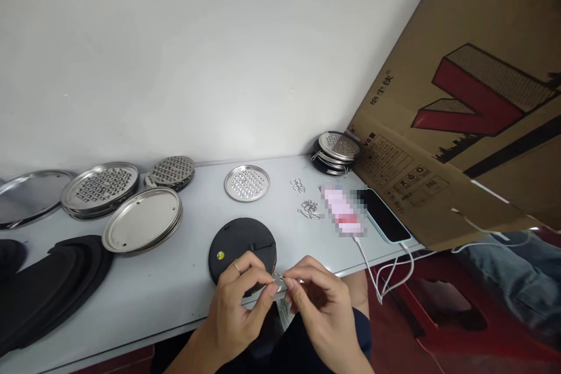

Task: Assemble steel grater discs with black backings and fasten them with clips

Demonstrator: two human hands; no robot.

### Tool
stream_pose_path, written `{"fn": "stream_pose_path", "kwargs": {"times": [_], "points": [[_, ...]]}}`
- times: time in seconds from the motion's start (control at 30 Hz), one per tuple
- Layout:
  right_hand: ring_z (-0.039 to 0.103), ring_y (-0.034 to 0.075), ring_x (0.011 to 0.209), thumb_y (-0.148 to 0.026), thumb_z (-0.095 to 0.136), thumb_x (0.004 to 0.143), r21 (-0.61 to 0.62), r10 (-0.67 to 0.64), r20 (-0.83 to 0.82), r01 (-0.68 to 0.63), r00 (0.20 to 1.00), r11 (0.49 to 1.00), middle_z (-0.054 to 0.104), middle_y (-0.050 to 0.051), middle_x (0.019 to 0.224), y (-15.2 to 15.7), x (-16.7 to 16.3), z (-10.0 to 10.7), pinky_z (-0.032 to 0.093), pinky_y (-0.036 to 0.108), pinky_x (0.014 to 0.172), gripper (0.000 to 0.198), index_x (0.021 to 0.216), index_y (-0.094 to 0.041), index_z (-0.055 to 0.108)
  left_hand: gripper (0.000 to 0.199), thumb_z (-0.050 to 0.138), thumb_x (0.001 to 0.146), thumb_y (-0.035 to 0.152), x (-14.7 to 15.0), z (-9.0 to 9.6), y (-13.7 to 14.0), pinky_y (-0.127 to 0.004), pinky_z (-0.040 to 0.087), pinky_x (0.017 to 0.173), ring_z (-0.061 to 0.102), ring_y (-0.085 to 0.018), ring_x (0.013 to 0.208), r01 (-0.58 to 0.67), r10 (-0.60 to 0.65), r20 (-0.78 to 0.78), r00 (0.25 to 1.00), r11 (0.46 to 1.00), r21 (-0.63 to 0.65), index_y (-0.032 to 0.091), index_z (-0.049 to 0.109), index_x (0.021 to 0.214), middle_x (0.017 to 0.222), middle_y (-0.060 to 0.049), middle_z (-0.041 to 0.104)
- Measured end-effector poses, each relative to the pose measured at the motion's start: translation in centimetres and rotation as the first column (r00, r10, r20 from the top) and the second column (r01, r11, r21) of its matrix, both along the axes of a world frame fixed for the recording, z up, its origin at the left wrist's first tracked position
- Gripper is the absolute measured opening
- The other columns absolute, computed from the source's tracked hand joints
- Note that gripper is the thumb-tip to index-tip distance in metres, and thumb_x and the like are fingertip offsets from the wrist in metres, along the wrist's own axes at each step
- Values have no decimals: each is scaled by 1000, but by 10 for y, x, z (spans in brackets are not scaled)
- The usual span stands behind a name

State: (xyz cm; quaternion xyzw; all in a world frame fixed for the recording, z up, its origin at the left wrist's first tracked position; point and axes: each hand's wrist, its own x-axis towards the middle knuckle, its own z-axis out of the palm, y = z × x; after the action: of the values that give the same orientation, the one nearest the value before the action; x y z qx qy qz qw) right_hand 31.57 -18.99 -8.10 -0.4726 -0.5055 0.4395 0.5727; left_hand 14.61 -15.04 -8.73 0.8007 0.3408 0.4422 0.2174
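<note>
My left hand (pixel 236 307) and my right hand (pixel 322 307) meet at the table's front edge, each with thumb and forefinger pinched. Between the fingertips is a small shiny metal wire piece (pixel 277 278); its exact shape is too small to make out. Partly behind my left hand lies a black round disc (pixel 239 236) with a yellow sticker and a slot. Farther back are a few wire rings (pixel 297 186) and a little pile of metal wire clips (pixel 310 208). A single round metal grater plate (pixel 247 183) lies flat beyond the black disc.
On the left are stacked grater plates (pixel 103 184), plain metal discs (pixel 142 219) and black plastic parts (pixel 56 286). At the back right sit assembled graters (pixel 337 149). Two phones, one pink (pixel 342 210) and one dark-screened (pixel 388 216), trail white cables beside a cardboard box (pixel 438 187).
</note>
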Motion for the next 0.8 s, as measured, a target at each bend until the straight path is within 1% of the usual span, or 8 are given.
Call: {"fn": "stream_pose_path", "kwargs": {"times": [0.07,0.17,0.37,0.43,0.53,0.63,0.73,0.8], "points": [[60,11,58,-26,70,92,-26,8,-38,-9,999,1000,62,2,79,0,0,0,51,20,50,8,91,-23,77,15,56,94,12,1,-3,-3,-27,40,63,54,-13,67,-20,24,-27,999,991,131,19,61,81,75,-1,60],[59,10,52,-30,75,89,-108,8,-165,-26,986,994,62,1,74,4,0,-1,49,19,44,9,88,-21,76,15,65,89,8,1,-8,-6,-29,35,62,50,-12,62,-19,77,-133,988,921,389,20,64,80,74,2,65],[56,9,44,-37,82,82,-263,-2,-330,-90,944,961,62,-2,55,12,0,-5,48,18,44,23,84,-17,71,14,68,85,5,-3,-11,-4,-32,34,62,52,-12,63,127,51,-307,950,837,532,19,67,85,77,4,69],[55,8,41,-38,84,80,-303,-22,-393,-107,919,947,62,-3,52,14,0,-6,48,18,44,26,85,-18,70,14,68,85,5,-3,-9,-2,-32,33,61,51,-12,63,154,30,-319,947,833,532,20,67,83,75,4,68],[54,7,43,-38,87,76,-316,-81,-476,-85,876,945,61,-4,57,15,1,-6,45,16,41,27,84,-19,69,14,64,86,8,-1,-7,2,-31,36,63,53,-13,66,77,9,-218,976,920,384,21,66,82,78,1,66],[55,7,50,-35,88,75,-284,-63,-515,-100,855,954,61,-3,63,12,1,-8,44,15,43,25,88,-19,73,13,59,89,10,3,-7,2,-29,45,69,60,-15,76,71,-71,-3,997,993,91,21,66,89,86,-3,65],[57,8,60,-32,89,74,-247,-13,-526,-139,850,959,65,0,71,7,-3,-12,48,16,51,28,95,-18,77,12,55,94,12,9,-7,0,-25,51,71,64,-14,77,152,-116,194,974,972,-181,21,62,92,83,-1,66],[58,9,63,-31,90,73,-246,-6,-551,-156,834,957,67,1,75,5,-5,-15,49,17,53,30,98,-20,78,12,54,96,14,10,-7,-2,-24,50,68,63,-13,71,162,-89,243,966,940,-300,21,61,91,78,1,65]]}}
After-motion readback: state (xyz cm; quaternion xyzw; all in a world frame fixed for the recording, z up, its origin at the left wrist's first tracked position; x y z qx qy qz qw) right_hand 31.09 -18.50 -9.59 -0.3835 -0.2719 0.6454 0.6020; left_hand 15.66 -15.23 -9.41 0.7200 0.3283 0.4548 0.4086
